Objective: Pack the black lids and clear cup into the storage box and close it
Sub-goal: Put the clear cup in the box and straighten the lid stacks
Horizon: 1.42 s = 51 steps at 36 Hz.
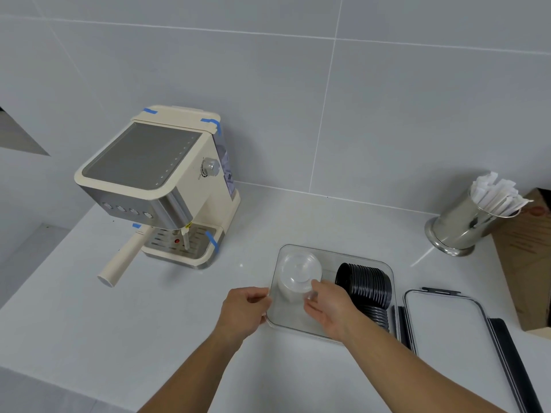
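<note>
A clear storage box (368, 259) sits on the white counter. Inside it, at the right, a stack of black lids (365, 283) lies on its side. At the left of the box stands the clear cup (299, 274) with a domed clear lid on top. My right hand (329, 308) reaches into the box, its fingertips pinching the cup's lower right edge. My left hand (244, 311) grips the box's left rim. The box's clear cover (447, 329), with black clasps, lies flat just right of the box.
A cream espresso machine (158, 186) stands at the left, its handle pointing toward me. A steel holder of paper-wrapped straws (471, 219) stands at the back right, beside a brown cardboard box (527, 263). A tiled wall runs behind the counter.
</note>
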Each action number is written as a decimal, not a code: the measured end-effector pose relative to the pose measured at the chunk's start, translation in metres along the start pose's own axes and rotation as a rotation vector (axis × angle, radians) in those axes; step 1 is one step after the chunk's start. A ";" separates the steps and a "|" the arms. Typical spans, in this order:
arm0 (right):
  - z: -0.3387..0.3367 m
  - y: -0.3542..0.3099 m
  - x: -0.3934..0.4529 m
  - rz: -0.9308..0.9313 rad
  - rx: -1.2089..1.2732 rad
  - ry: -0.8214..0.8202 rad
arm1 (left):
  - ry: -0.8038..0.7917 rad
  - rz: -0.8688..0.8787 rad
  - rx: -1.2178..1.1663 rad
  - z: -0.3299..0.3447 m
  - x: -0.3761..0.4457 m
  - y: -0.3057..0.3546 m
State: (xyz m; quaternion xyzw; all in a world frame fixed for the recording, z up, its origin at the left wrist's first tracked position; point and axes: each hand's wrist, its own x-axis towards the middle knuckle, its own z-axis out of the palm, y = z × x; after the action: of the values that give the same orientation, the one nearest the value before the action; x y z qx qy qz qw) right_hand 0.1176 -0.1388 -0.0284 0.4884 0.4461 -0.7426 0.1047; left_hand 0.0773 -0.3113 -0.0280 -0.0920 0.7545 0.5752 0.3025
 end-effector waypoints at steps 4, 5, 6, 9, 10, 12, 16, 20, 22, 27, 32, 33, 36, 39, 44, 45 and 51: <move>-0.002 0.003 0.002 -0.004 -0.018 -0.007 | 0.006 -0.012 -0.007 0.000 0.001 -0.001; -0.003 0.004 0.003 -0.005 -0.016 -0.013 | 0.007 -0.016 -0.006 0.000 0.002 -0.001; -0.003 0.004 0.003 -0.005 -0.013 -0.019 | 0.008 -0.018 -0.009 0.000 0.002 -0.002; -0.004 0.004 0.005 -0.014 -0.004 -0.016 | 0.002 -0.016 -0.014 0.000 0.003 -0.002; -0.004 0.005 0.007 -0.021 -0.003 -0.010 | -0.001 -0.017 -0.016 0.000 0.003 -0.002; -0.003 0.006 0.009 -0.031 -0.012 -0.001 | -0.003 -0.023 -0.013 0.000 0.004 -0.003; 0.001 0.007 0.011 -0.047 -0.050 0.025 | -0.004 -0.024 -0.007 0.000 0.005 -0.003; 0.003 0.007 0.011 -0.067 -0.109 0.060 | -0.002 -0.021 -0.008 0.000 0.003 -0.002; 0.004 0.007 0.010 -0.071 -0.121 0.065 | 0.004 -0.019 -0.004 0.001 0.002 -0.002; 0.003 0.004 0.008 -0.062 -0.129 0.036 | 0.045 -0.009 0.027 0.002 0.000 -0.003; -0.001 0.004 0.003 -0.048 -0.145 -0.003 | 0.087 -0.009 0.092 0.002 0.000 -0.004; -0.002 0.004 0.001 -0.043 -0.149 -0.013 | 0.092 -0.005 0.107 0.002 -0.001 -0.004; -0.007 0.004 -0.002 -0.039 -0.155 -0.045 | 0.105 0.009 0.159 0.003 -0.003 -0.001; -0.012 0.004 -0.005 -0.045 -0.146 -0.061 | 0.109 0.028 0.212 0.004 -0.009 0.001; -0.026 0.003 -0.020 -0.062 -0.151 -0.123 | 0.144 0.116 0.384 0.006 -0.020 0.009; -0.029 0.001 -0.027 -0.086 -0.168 -0.133 | 0.168 0.150 0.414 0.006 -0.023 0.011; -0.059 -0.001 -0.052 -0.270 -0.358 -0.119 | 0.172 0.279 0.383 0.023 -0.043 0.025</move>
State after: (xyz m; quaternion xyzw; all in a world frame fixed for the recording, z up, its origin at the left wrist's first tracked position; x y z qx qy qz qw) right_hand 0.1801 -0.1077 0.0079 0.3533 0.6249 -0.6865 0.1156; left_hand 0.1080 -0.2908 0.0128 0.0235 0.8781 0.4479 0.1669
